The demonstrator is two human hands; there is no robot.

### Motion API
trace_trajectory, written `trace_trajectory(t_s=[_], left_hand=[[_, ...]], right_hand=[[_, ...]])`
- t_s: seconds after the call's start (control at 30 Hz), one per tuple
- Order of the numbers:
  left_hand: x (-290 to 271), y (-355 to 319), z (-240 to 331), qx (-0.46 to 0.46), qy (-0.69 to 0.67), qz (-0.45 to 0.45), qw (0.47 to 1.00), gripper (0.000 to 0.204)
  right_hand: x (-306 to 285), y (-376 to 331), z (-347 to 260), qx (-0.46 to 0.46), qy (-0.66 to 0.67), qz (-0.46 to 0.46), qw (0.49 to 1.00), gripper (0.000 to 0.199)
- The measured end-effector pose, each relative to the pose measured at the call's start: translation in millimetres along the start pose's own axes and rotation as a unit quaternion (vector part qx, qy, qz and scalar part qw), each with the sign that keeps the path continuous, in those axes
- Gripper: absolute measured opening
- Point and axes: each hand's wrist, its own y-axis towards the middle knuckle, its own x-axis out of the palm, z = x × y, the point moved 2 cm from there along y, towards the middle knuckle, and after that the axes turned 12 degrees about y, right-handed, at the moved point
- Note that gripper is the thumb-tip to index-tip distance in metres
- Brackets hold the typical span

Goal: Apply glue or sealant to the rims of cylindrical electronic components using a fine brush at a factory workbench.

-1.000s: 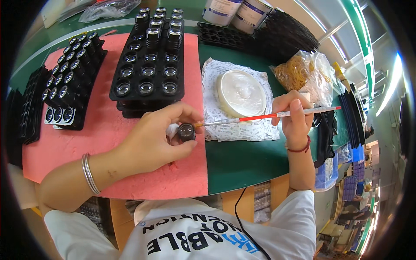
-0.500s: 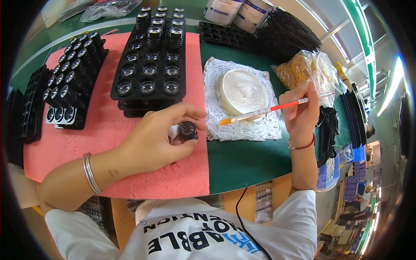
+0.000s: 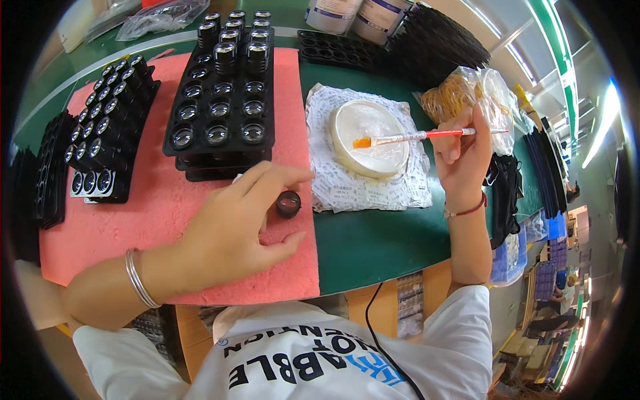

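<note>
My left hand (image 3: 233,223) hovers over the pink foam mat (image 3: 167,260), thumb and forefinger spread apart. In the gap between them is a small black lens barrel (image 3: 289,204), seen end-on; the thumb is clear of it, and it appears to stand on the mat. A bit of something white shows behind the knuckles, too hidden to name. My right hand (image 3: 460,157) pinches a paintbrush (image 3: 413,137) with a red and silvery handle. Its orange bristles are over the round white dish (image 3: 363,167), which holds something clear and glossy. The dish sits on printed white paper (image 3: 363,200).
Black trays of lens barrels stand at mid-left (image 3: 220,110) and far left (image 3: 107,133). Behind the dish are an empty black tray (image 3: 340,50), two cans (image 3: 380,17) and a dark stack (image 3: 437,47). A bag of yellow bands (image 3: 460,97) lies beyond my right hand.
The brush tip has moved up and away from me, from the paper's near edge to over the dish. My left thumb has opened away from the lens barrel.
</note>
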Motion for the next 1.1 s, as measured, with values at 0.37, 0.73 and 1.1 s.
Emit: trace_trajectory(t_s=[0.37,0.73,1.1], left_hand=[[-4,-3,10,0.16,0.106,0.13,0.973,0.059],[12,30,81,0.25,0.254,0.017,0.934,0.038],[148,236,145,0.12,0.397,-0.087,0.906,0.046]], right_hand=[[-10,9,-7,-0.022,0.023,0.081,0.996,0.033],[-21,6,-67,-0.387,-0.126,0.073,0.91,0.037],[-36,1,-97,-0.522,-0.147,0.086,0.836,0.029]])
